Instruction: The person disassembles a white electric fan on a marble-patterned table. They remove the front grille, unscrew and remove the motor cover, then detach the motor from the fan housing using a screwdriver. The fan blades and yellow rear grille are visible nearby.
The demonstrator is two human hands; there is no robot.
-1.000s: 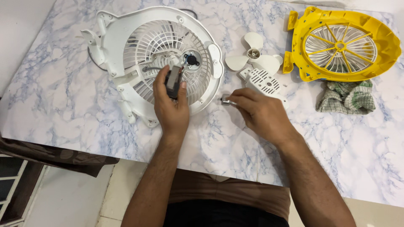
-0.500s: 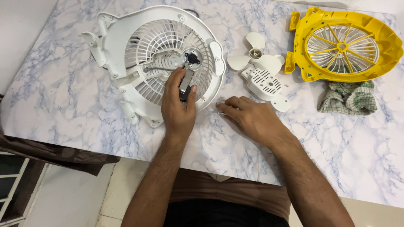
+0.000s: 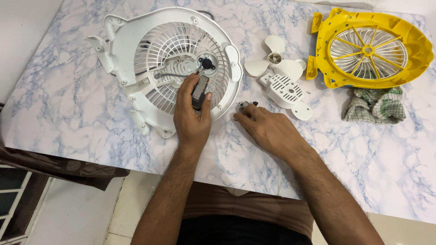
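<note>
A white fan housing [image 3: 136, 41] with a round grille lies on the marble table. My left hand [image 3: 191, 117] rests over the grille and grips a small dark motor part [image 3: 200, 90], held against the grille's black hub [image 3: 208, 63]. My right hand [image 3: 268, 129] lies flat on the table just right of the housing, its fingertips on a small dark metal piece [image 3: 247, 105]. Whether the fingers pinch that piece, I cannot tell.
A white three-blade propeller [image 3: 274, 59] and a white vented motor cover [image 3: 286, 90] lie right of the housing. A yellow fan housing [image 3: 408, 54] sits at the far right, with a green checked cloth [image 3: 374, 105] below it. The marble table's [image 3: 63, 109] front edge runs near my arms.
My left hand has lifted the dark motor part up from the lower grille to the hub. My right hand slid left and flattened onto the table.
</note>
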